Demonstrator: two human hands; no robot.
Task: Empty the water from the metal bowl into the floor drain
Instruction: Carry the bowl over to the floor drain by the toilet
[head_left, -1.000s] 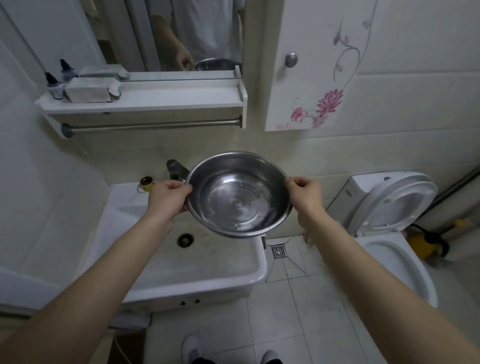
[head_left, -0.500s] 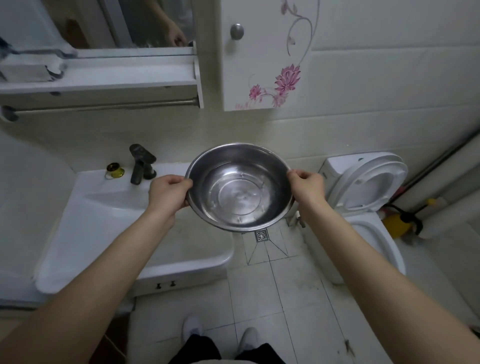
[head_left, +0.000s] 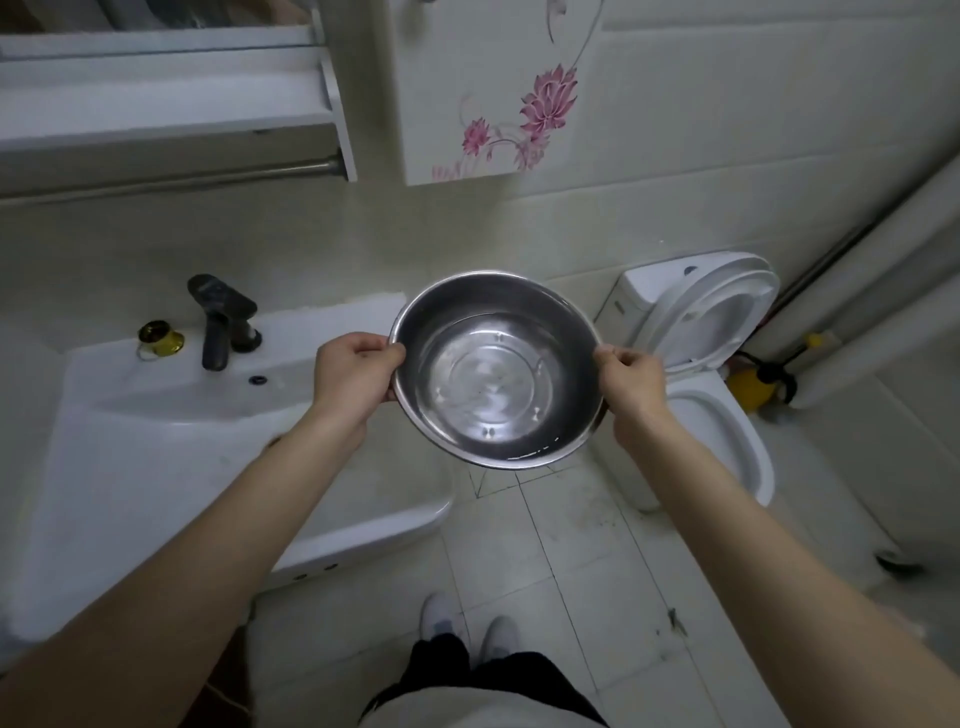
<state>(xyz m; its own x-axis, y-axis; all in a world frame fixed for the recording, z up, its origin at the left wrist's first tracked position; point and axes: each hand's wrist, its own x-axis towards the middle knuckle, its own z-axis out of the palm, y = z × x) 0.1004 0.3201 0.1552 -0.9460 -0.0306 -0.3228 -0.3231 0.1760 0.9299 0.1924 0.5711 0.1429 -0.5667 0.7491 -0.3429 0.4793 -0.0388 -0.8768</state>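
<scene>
A metal bowl (head_left: 497, 370) was held in the air by its rim, between the wash basin (head_left: 156, 441) on one side and the toilet (head_left: 711, 395) on the other, above the tiled floor (head_left: 545, 561). The left hand (head_left: 353, 375) was closed on the rim nearest the wash basin, its fingers (head_left: 371, 347) curled and pressed together over the edge with the thumb tip on the rim. The right hand (head_left: 631, 385) pinched the opposite rim, nearest the toilet, between thumb and bent fingers.

The mouth of the bowl faced upward and slightly toward the wearer, so that the inside was seen almost in full. Being round, the bowl had no long axis; its axis of symmetry stood near vertical. A shallow layer of water was indicated by reflections on the bottom and by a bright line at the near wall. No water was seen leaving the rim.

The floor drain could not be made out; the floor directly below the bowl was hidden by the bowl itself, and only converging grout lines were seen at its near edge.

Several risks were judged to follow. With the drain concealed, the pour could be aimed wrongly and water spread over the tiles toward the shoes (head_left: 467, 623). A quick tilt could send water over the near rim onto the legs. A wet rim held only by fingertips could slip, chiefly on the side nearest the toilet.
</scene>
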